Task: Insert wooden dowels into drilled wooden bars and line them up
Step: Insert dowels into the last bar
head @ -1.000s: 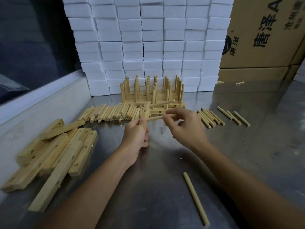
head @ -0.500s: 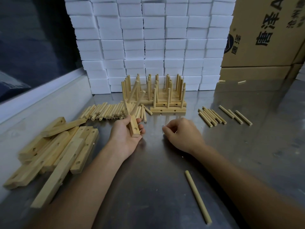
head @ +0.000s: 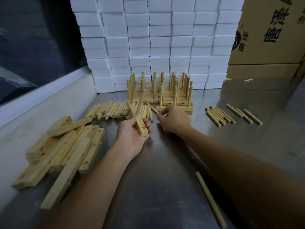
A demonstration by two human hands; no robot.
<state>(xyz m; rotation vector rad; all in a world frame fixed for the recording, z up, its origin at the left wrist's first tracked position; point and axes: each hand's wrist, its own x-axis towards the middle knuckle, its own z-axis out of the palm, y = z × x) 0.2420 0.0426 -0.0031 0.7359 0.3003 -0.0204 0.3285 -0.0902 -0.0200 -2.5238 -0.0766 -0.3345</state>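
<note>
the left hand (head: 132, 134) grips a bar (head: 140, 125), its long axis running away from the person, one dowel (head: 140, 101) standing up from it, tilted right. the right hand (head: 173, 120), fingers curled, hovers empty beside the dowel pile (head: 115, 111); eight loose dowels (head: 220, 115) lie right.

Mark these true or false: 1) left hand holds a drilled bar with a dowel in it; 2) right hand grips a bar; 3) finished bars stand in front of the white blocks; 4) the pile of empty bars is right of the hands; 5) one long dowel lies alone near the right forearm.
1) True: the left hand holds a bar with a dowel standing in it.
2) False: the right hand holds no bar; its fingers reach toward the loose dowels.
3) True: finished bars stand before the white blocks.
4) False: the empty bars lie left.
5) True: long dowel.
</note>
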